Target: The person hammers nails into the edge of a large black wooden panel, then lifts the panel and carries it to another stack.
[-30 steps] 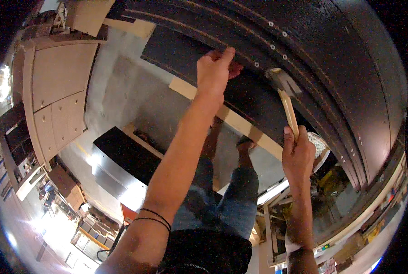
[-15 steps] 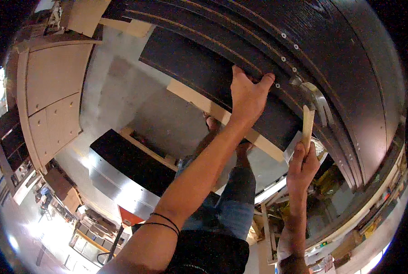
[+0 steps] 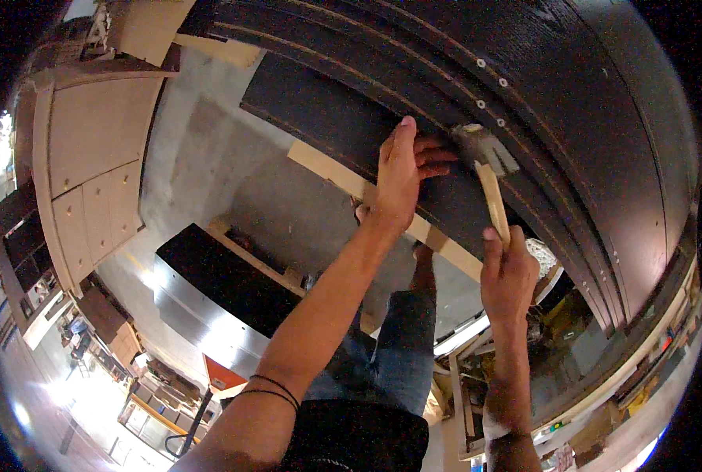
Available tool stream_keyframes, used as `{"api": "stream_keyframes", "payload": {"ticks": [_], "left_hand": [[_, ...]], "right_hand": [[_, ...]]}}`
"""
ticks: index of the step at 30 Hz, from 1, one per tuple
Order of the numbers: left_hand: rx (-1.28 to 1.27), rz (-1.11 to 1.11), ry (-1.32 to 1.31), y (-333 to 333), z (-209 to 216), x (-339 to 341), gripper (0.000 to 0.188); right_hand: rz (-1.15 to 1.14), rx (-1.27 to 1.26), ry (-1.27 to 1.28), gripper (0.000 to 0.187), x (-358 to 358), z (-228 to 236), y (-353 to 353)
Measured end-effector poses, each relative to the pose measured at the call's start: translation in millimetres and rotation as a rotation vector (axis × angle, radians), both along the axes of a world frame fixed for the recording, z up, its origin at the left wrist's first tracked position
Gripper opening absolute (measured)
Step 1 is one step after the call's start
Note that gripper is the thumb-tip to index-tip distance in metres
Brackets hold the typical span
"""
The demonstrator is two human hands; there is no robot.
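Note:
My right hand (image 3: 510, 271) is closed round the pale wooden handle of a claw hammer (image 3: 489, 189). The metal hammer head lies over the edge of a black board (image 3: 319, 51), hiding the part of the edge beneath it. Just left of the head, my left hand (image 3: 402, 173) hovers with thumb and fingers apart, holding nothing. Under that hand is another black panel (image 3: 311, 98). Small white round plugs (image 3: 480, 105) stand along the edges of the stacked black boards.
A pale wooden strip (image 3: 327, 169) runs along the panel's near side. Behind my legs lies a black-topped piece with a shiny side (image 3: 217, 271). A light brown drawer cabinet (image 3: 91, 173) stands at left. Cluttered shelving (image 3: 587, 393) fills the lower right.
My left hand has come off the board edge and moved left and down, its fingers opening. My right hand has swung the hammer left, bringing its head down onto the board edge.

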State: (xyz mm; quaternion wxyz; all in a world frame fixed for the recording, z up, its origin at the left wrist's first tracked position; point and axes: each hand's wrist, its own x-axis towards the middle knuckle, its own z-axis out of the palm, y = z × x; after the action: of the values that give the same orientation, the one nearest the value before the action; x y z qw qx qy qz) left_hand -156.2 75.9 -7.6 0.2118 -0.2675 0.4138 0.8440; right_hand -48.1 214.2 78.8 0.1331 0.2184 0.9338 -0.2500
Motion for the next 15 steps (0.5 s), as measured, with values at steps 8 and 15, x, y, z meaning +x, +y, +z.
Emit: {"api": "stream_keyframes", "payload": {"ticks": [8,15], "left_hand": [[-0.487,0.072,0.057,26,5,-4,0.027],[-0.393,-0.004,0.141,15,10,-3,0.021]], "right_hand": [[-0.243,-0.198,-0.078,0.027,130,-5,67],[-0.213,0.103,-0.39,0.026,262,-44,166]]}}
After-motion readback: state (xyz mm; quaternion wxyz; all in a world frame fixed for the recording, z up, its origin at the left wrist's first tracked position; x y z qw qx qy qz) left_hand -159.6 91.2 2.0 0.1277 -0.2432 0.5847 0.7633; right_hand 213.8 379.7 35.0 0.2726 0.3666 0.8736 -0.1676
